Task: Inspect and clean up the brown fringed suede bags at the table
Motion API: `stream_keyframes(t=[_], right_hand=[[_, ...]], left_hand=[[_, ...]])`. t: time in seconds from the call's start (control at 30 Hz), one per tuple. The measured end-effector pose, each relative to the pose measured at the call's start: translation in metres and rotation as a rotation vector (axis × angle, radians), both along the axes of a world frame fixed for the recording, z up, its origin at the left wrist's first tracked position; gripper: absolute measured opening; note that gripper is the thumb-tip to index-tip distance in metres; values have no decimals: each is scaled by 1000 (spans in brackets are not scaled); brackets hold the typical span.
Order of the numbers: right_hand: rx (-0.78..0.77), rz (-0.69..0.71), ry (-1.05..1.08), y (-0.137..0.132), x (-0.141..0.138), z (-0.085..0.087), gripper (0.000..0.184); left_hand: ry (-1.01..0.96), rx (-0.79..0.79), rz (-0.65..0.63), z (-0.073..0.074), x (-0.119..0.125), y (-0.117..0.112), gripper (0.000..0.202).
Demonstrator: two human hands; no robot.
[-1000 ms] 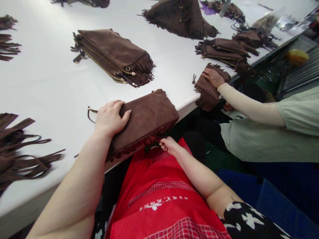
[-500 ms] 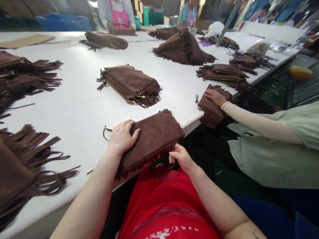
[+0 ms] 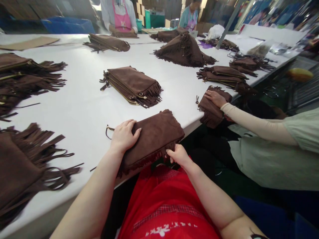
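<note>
A brown suede fringed bag lies at the near edge of the white table, its fringe hanging over the edge. My left hand presses flat on the bag's left part, fingers spread. My right hand is at the table edge below the bag, fingers pinching the hanging fringe. A thin metal-tipped strap loop sticks out to the left of the bag.
A stack of the same bags lies farther back, and fringed bags lie at the left. A co-worker's hand rests on a bag at the right. More piles lie beyond; two people stand at the far side.
The camera tilted up, bringing the far table and people into view. My right hand rose from below the edge and closed on the bag's fringe. My left hand stayed on the bag.
</note>
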State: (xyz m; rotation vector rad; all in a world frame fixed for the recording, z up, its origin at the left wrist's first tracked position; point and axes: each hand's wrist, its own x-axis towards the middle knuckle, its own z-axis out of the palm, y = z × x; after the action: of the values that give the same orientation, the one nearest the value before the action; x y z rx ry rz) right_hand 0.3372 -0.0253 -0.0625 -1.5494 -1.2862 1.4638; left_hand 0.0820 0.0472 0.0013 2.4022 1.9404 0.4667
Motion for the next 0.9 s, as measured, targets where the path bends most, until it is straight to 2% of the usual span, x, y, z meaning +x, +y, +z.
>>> stream_keyframes(t=[0.07, 0.17, 0.33, 0.43, 0.53, 0.63, 0.77, 0.9], right_hand=[[-20, 11, -74, 2, 3, -10, 16], [-129, -28, -136, 2, 12, -29, 16], [-268, -74, -208, -9, 40, -64, 15], [-256, -93, -242, -13, 54, -71, 10], [-79, -151, -195, -12, 56, -58, 22], [115, -111, -27, -7, 46, -30, 31], [118, -13, 99, -2, 26, 5, 30], [114, -71, 63, 2, 15, 17, 34]], left_hand=[[-4, 0, 1, 0, 0, 0, 53], [-14, -1, 6, 0, 0, -1, 52], [-34, -5, 14, 0, 0, -1, 50], [-34, -11, 18, 1, 1, -1, 51], [-37, -14, 22, 2, 1, -1, 51], [-35, -21, 25, 3, 1, -1, 51], [-22, -14, 25, 2, 1, -1, 51], [-22, -9, 21, 2, 0, -1, 51]])
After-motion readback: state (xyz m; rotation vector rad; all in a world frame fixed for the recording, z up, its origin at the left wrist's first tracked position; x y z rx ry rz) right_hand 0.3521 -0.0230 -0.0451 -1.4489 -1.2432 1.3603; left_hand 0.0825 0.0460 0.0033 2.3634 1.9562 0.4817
